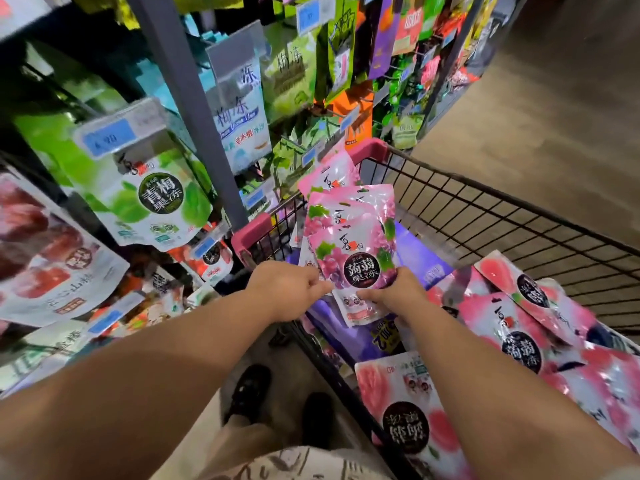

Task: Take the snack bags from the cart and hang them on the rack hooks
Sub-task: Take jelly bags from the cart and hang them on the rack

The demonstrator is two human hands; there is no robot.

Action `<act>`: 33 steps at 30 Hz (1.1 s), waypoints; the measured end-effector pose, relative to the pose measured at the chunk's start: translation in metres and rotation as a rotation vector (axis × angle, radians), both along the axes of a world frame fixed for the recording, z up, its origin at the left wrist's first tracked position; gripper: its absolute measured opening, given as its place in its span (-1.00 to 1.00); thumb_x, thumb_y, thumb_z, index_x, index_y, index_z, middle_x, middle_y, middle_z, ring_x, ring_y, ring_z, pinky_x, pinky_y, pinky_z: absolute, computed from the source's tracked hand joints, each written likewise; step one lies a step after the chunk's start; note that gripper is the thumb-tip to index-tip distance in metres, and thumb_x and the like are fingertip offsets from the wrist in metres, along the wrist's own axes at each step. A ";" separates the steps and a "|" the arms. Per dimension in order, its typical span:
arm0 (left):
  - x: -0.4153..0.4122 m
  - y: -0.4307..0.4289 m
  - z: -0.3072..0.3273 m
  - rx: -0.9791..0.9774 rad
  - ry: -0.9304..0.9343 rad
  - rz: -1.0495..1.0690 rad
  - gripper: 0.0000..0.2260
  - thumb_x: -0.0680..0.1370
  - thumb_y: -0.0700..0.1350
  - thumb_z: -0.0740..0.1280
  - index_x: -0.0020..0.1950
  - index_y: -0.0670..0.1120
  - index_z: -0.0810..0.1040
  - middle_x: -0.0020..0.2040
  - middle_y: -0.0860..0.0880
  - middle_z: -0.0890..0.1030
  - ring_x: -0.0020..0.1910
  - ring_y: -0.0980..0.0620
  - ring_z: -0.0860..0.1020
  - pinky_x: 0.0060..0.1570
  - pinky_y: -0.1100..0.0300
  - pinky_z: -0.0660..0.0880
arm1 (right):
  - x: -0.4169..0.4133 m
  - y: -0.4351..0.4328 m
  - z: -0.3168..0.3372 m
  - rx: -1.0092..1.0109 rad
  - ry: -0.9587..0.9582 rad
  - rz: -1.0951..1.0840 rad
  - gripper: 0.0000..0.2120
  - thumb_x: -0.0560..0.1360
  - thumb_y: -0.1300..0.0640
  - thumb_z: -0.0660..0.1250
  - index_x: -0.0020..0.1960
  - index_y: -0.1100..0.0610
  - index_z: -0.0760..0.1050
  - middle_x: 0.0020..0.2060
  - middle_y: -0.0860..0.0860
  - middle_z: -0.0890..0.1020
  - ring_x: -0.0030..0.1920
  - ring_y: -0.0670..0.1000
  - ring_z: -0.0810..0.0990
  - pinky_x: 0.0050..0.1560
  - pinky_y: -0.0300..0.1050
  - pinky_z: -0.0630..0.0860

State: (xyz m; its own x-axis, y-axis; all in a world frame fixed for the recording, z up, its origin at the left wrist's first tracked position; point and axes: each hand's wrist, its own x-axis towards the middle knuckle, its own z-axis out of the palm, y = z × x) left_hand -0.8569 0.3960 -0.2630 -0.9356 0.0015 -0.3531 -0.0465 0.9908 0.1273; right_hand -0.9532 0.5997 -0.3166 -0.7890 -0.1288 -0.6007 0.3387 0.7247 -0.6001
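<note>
Bunch of pink-purple snack bags [349,233] held upright between both hands, above the near-left corner of the cart [485,209], fanning up and away from the fingers. Bottom edges sit in the hands; tops lean toward the rack [194,109] but stand apart from it. Several bags, overlapped; exact count unclear. Glossy foil fronts, grape print with green leaves, a dark round label with white characters on the front bag, a pale band along its bottom. Left hand [289,289]: forearm reaching in from lower left, knuckles up, fingers curled, pinching the bunch at its lower left edge. Right hand [393,294]: forearm coming in from lower right, gripping the lower right corner, thumb across the front of the bag, fingers hidden behind. Cart is black wire with pink corner pads; inside lie pink peach-print bags [519,313], flat and overlapping, and purple packs [415,258] beneath the held bunch. Rack has a grey upright; a green-and-white bag [152,199] hangs left of it under a blue price tag [110,135]. Dark shoes [249,393] on the floor beside the cart.
</note>
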 end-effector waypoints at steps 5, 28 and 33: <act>-0.002 -0.001 0.006 -0.008 -0.044 -0.009 -0.55 0.55 0.36 0.00 0.04 0.05 0.44 -0.31 0.07 0.45 -0.32 0.04 0.43 -0.41 0.16 0.21 | 0.007 0.008 0.000 -0.268 -0.081 -0.124 -0.67 0.29 0.27 0.59 -0.03 0.17 0.54 -0.26 0.10 0.69 -0.34 -0.01 0.64 -0.35 -0.22 0.49; -0.008 -0.026 0.029 1.061 0.094 0.756 -0.69 0.35 -0.03 0.57 0.06 0.01 0.64 -0.04 0.10 0.69 0.00 0.06 0.64 -0.04 0.24 0.51 | 0.004 -0.063 0.041 -0.758 -0.141 -0.218 -0.49 0.51 -0.23 0.26 0.10 0.22 0.57 -0.02 0.29 0.65 0.14 0.40 0.51 -0.04 0.10 0.52; -0.001 -0.031 0.042 0.893 0.313 0.897 -0.72 0.40 -0.04 0.53 0.06 -0.01 0.59 -0.04 0.06 0.60 -0.05 0.06 0.53 -0.04 0.26 0.34 | -0.005 -0.044 0.011 -0.285 0.076 -0.261 -0.72 0.50 -0.11 0.33 -0.20 0.09 0.44 -0.33 0.00 0.48 -0.24 0.02 0.44 -0.21 -0.12 0.30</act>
